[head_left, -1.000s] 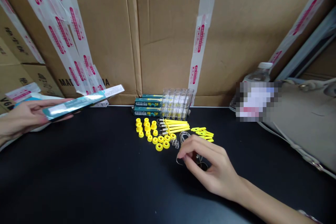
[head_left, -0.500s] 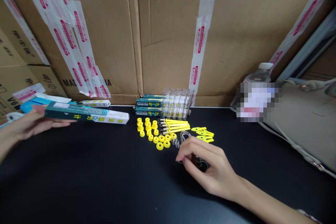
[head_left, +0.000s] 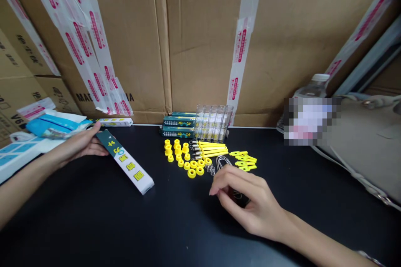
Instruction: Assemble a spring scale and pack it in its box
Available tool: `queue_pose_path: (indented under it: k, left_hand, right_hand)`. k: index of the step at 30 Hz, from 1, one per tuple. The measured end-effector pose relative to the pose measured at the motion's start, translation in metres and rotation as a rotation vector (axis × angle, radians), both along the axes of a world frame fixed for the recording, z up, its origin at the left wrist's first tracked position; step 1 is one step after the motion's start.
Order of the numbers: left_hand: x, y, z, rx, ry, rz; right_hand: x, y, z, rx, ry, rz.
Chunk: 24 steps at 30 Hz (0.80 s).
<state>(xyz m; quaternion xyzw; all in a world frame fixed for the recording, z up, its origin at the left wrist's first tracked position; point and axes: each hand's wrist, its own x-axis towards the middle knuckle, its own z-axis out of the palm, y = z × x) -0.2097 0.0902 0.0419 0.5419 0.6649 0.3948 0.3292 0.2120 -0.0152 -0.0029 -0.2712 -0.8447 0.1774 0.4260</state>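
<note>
At the left, my left hand [head_left: 84, 146] holds the far end of a long green and white box [head_left: 125, 160], its white end pointing toward the table's middle. My right hand [head_left: 247, 200] hovers or rests at the right of centre, thumb and forefinger pinched; whatever lies between the tips is too small to tell. Behind it lie wire hooks [head_left: 223, 161] and small springs [head_left: 210, 169]. Yellow rings and caps [head_left: 191, 172], yellow rods with metal ends [head_left: 213, 150] and flat yellow clips [head_left: 246, 162] are grouped beyond my right hand.
Clear tubes [head_left: 213, 123] stand by stacked green boxes [head_left: 178, 122] against the cardboard. Another box [head_left: 115, 122], a blue packet [head_left: 58, 125] and a blue-white carton [head_left: 19, 156] are left. A bottle [head_left: 316, 87] and a grey bag [head_left: 369, 142] are right.
My left hand has moved right, and the green and white box has turned from nearly sideways to slanting toward me. My right hand has barely moved.
</note>
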Motion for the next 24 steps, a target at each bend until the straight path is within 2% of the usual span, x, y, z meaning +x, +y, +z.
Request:
queue_pose_path:
  k: [3, 11, 15, 21, 24]
  left_hand:
    - [0.011, 0.002, -0.006, -0.089, -0.047, -0.069]
    - [0.041, 0.003, -0.026, 0.015, 0.009, -0.045]
    - [0.051, 0.005, -0.03, 0.07, 0.043, -0.052]
    - [0.06, 0.033, -0.038, 0.11, 0.265, -0.02]
    - [0.067, 0.051, -0.041, 0.132, 0.383, -0.051]
  right_hand:
    - [-0.001, 0.0, 0.0, -0.006, -0.004, 0.006]
    - [-0.001, 0.002, -0.001, -0.003, -0.045, 0.002]
    - [-0.006, 0.0, -0.002, 0.041, -0.102, 0.011]
    - [-0.018, -0.009, 0.0, 0.157, -0.259, 0.064]
    - [-0.019, -0.012, 0.003, 0.21, -0.332, 0.116]
